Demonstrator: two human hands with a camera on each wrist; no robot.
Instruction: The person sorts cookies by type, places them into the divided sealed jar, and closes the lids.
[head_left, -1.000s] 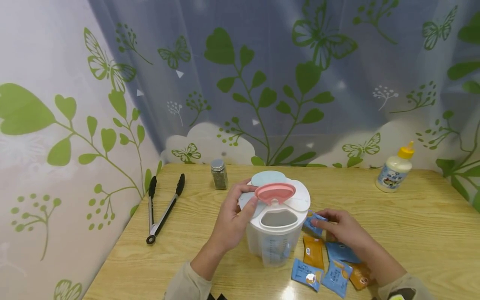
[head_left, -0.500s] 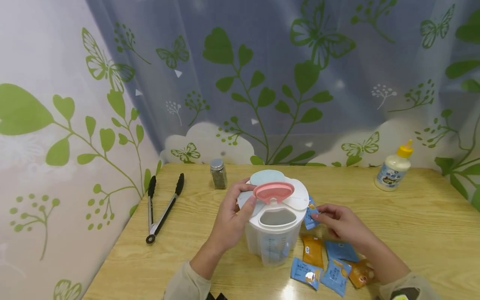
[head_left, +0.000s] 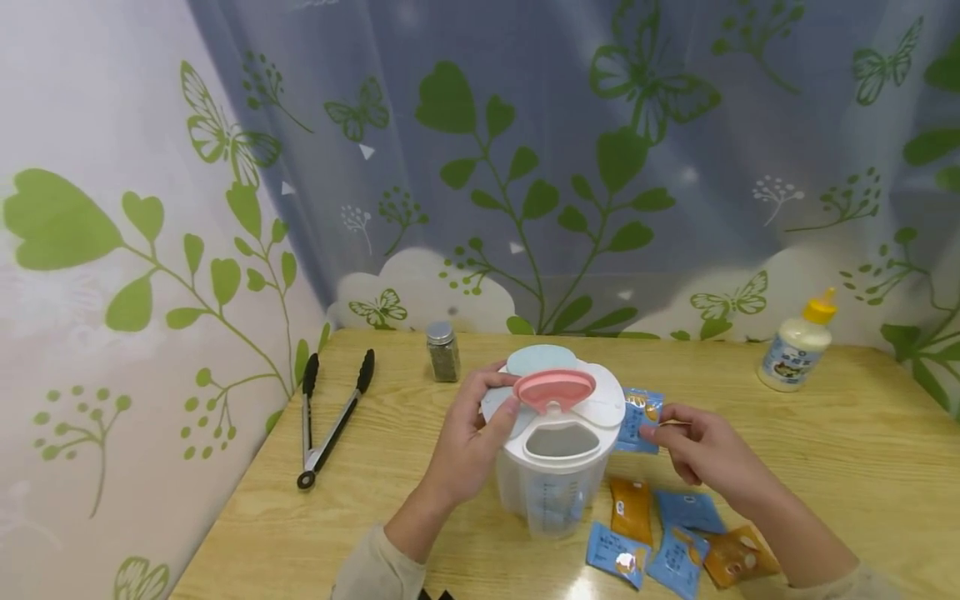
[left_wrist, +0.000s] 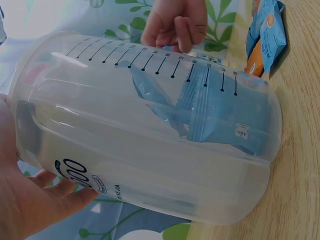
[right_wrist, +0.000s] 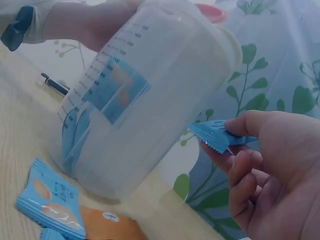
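Since the plastic tub (head_left: 513,487) looks light and tall, I'd guess that's why the left hand (head_left: 468,442) has it by the rim: fingers curled round the edge, thumb over the top of the white lid (head_left: 609,396), so the thing doesn't skid. The tub's upright on the surface (head_left: 300,542), and its pink flap (head_left: 555,390) is tipped up, leaving the opening (head_left: 562,440) nearest the person uncovered.

The right hand (head_left: 708,454) is pinching a blue packet (head_left: 635,410) between thumb and fingers, just beside the tub. Can't tell if it touches the wall. Makes sense to hold it by one end, imo, leaves most of the packet sticking out. There are more blue wrappers inside (left_wrist: 235,115), visible through the cloudy side.

The loose blue packets (head_left: 618,552) and orange packets (head_left: 632,508) lie bunched on the right hand's side, probably for easy reach. Tongs (head_left: 337,425), jar (head_left: 443,354) and yellow-capped bottle (head_left: 795,354) all sit well apart, seemingly out of the way.
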